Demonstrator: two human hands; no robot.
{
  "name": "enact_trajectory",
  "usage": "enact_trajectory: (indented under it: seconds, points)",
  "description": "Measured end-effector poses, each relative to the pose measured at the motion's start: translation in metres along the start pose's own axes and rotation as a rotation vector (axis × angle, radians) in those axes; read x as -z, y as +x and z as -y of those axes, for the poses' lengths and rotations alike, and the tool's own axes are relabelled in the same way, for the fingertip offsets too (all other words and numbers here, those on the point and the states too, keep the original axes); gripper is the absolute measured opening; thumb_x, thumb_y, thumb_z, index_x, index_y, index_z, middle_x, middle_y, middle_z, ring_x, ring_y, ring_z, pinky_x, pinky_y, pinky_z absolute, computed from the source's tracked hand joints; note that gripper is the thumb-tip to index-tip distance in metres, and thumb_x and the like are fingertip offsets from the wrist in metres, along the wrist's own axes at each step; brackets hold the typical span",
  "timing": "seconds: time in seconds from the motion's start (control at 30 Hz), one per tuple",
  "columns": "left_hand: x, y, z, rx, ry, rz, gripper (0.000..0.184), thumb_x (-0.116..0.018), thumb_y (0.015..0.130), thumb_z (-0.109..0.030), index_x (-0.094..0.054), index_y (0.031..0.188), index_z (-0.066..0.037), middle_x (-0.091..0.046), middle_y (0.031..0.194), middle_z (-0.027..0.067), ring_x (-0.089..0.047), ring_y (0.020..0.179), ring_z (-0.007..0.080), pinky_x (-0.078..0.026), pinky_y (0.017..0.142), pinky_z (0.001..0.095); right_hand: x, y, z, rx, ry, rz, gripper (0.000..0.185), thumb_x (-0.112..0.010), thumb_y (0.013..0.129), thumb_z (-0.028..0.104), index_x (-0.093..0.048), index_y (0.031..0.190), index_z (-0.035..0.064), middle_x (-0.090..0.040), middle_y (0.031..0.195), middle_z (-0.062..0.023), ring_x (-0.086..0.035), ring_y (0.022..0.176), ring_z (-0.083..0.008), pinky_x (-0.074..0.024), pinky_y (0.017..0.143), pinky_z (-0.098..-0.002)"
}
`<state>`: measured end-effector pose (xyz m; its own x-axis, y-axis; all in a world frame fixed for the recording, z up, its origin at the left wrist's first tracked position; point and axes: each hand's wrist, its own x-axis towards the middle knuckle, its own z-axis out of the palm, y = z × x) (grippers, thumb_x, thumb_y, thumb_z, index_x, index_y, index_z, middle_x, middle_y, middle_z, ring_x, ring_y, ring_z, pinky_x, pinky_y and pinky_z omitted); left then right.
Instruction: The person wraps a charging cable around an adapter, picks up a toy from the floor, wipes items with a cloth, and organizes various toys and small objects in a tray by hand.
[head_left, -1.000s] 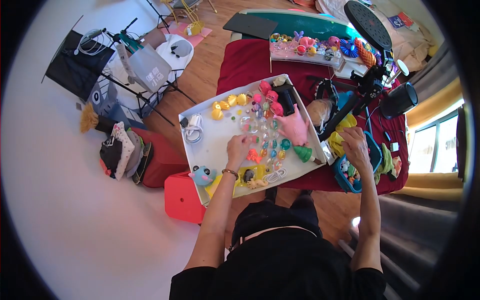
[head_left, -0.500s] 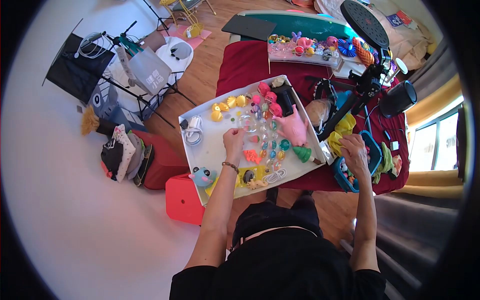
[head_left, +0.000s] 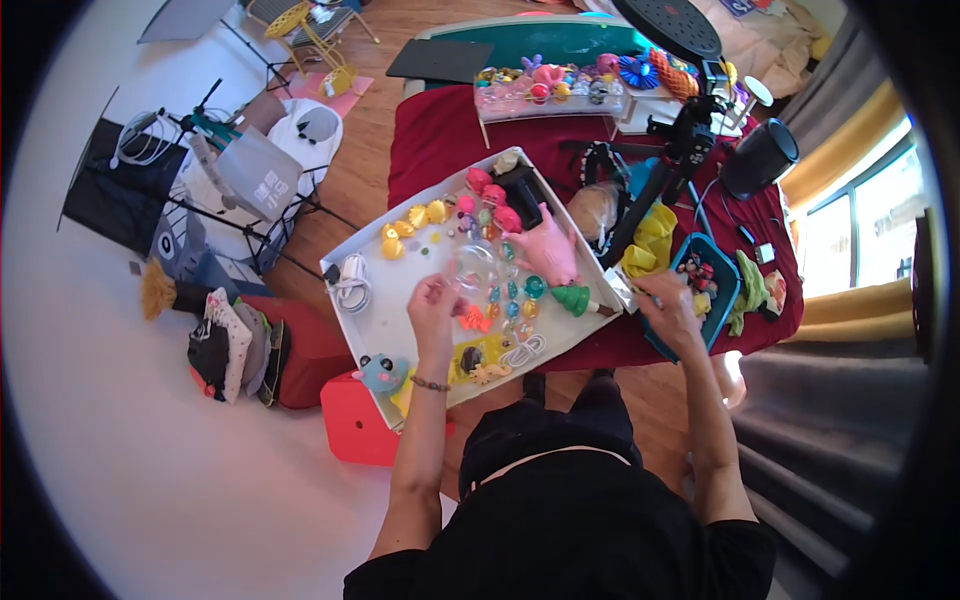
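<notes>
My left hand [head_left: 436,304] is over the white tray [head_left: 347,335], fingers pinched together; a small pinkish bit shows at the fingertips, too small to name. Close by lie an orange fish-shaped toy [head_left: 473,319] and a clear round plastic piece [head_left: 474,267]. My right hand [head_left: 672,314] is at the tray's right corner, beside the blue basket [head_left: 731,303] of small toys. Its fingers are closed near a crumpled white thing [head_left: 620,290]; whether they grip it I cannot tell. A pink pig toy [head_left: 547,249] and a green tree-shaped toy [head_left: 571,299] lie in the tray.
Yellow shell-shaped toys [head_left: 398,233], a coiled white cable [head_left: 350,285] and a blue round toy [head_left: 381,373] are also in the tray. A yellow cloth [head_left: 650,241], a black stand [head_left: 690,130] and a black cylinder [head_left: 760,158] are on the red tablecloth [head_left: 430,130].
The whole view has shifted, so the tray appears further left. My right hand has moved from above the basket toward the tray's corner. My left hand has drawn slightly nearer to me.
</notes>
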<state>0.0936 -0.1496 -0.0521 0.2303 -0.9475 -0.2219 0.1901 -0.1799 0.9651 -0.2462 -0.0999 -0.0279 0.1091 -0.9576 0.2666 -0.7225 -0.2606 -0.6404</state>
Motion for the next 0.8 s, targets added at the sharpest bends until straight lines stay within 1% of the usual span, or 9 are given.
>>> enact_trajectory:
  seconds: [0.1,0.23,0.33,0.37,0.47,0.5,0.6,0.63,0.8]
  points:
    - [-0.024,-0.028,0.017,0.105,-0.040,0.292,0.020,-0.061,0.083,-0.007,-0.055,0.101,-0.001,-0.064,0.083,0.0066,-0.061,0.065,0.0109,-0.051,0.057,0.0231,-0.023,-0.003,0.024,-0.225,0.268,0.104,0.036,-0.066,0.073,0.005,-0.062,0.108,0.0034,-0.064,0.089,-0.0113,-0.059,0.069,-0.0189,-0.0475,0.061,-0.0293]
    - [-0.054,-0.050,0.033,0.232,-0.040,0.550,0.023,-0.060,0.085,-0.006,-0.056,0.107,-0.001,-0.065,0.090,0.0073,-0.061,0.067,0.0108,-0.051,0.059,0.0228,-0.042,-0.003,0.046,-0.322,0.559,0.160,0.056,-0.067,0.070,0.002,-0.053,0.124,0.0106,-0.062,0.079,-0.0070,-0.055,0.064,-0.0103,-0.0461,0.059,-0.0250]
    - [-0.065,-0.053,0.043,0.266,-0.057,0.529,0.027,-0.060,0.086,-0.008,-0.056,0.112,-0.001,-0.064,0.095,0.0086,-0.060,0.067,0.0101,-0.051,0.059,0.0219,-0.046,-0.006,0.031,-0.351,0.546,0.134,0.055,-0.067,0.070,0.001,-0.053,0.123,0.0096,-0.062,0.079,-0.0049,-0.054,0.062,-0.0096,-0.0454,0.058,-0.0250]
    - [-0.065,-0.051,0.045,0.220,0.036,0.514,0.029,-0.060,0.086,-0.009,-0.056,0.113,-0.001,-0.064,0.096,0.0092,-0.061,0.067,0.0100,-0.050,0.059,0.0223,-0.045,-0.005,0.027,-0.331,0.428,0.030,0.051,-0.066,0.070,0.002,-0.054,0.119,0.0084,-0.062,0.078,-0.0062,-0.057,0.059,-0.0145,-0.0460,0.058,-0.0277]
    - [-0.065,-0.045,0.055,0.070,0.308,0.501,0.034,-0.062,0.085,-0.012,-0.056,0.115,0.000,-0.064,0.098,0.0113,-0.061,0.067,0.0108,-0.049,0.058,0.0243,-0.038,0.006,0.017,-0.267,0.067,-0.163,0.048,-0.065,0.070,0.004,-0.054,0.116,0.0076,-0.062,0.079,-0.0108,-0.060,0.064,-0.0230,-0.0475,0.061,-0.0333]
    - [-0.066,-0.044,0.058,0.010,0.395,0.520,0.034,-0.063,0.084,-0.012,-0.056,0.115,0.000,-0.064,0.098,0.0122,-0.061,0.066,0.0119,-0.049,0.058,0.0255,-0.038,0.009,0.019,-0.238,-0.004,-0.162,0.046,-0.065,0.071,0.006,-0.054,0.115,0.0088,-0.061,0.082,-0.0139,-0.061,0.072,-0.0315,-0.0469,0.064,-0.0399]
    - [-0.073,-0.046,0.062,-0.152,0.588,0.531,0.038,-0.065,0.081,-0.013,-0.055,0.116,-0.001,-0.063,0.100,0.0132,-0.061,0.064,0.0144,-0.049,0.058,0.0273,-0.052,0.010,0.011,-0.173,-0.101,-0.115,0.047,-0.065,0.072,0.007,-0.052,0.116,0.0102,-0.061,0.084,-0.0136,-0.061,0.077,-0.0328,-0.0462,0.066,-0.0426]
    - [-0.076,-0.047,0.062,-0.204,0.641,0.525,0.040,-0.065,0.081,-0.014,-0.055,0.117,-0.002,-0.062,0.101,0.0133,-0.061,0.064,0.0151,-0.049,0.058,0.0275,-0.056,0.010,0.011,-0.143,-0.093,-0.110,0.046,-0.066,0.072,0.009,-0.051,0.115,0.0112,-0.059,0.084,-0.0140,-0.060,0.076,-0.0346,-0.0460,0.064,-0.0442]
    - [-0.085,-0.052,0.056,-0.310,0.707,0.520,0.043,-0.066,0.078,-0.014,-0.054,0.118,-0.002,-0.060,0.103,0.0171,-0.063,0.066,0.0214,-0.050,0.062,0.0319,-0.070,0.007,0.008,-0.138,-0.276,-0.076,0.042,-0.067,0.071,0.011,-0.052,0.110,0.0119,-0.054,0.078,-0.0129,-0.059,0.070,-0.0325,-0.0461,0.058,-0.0430]
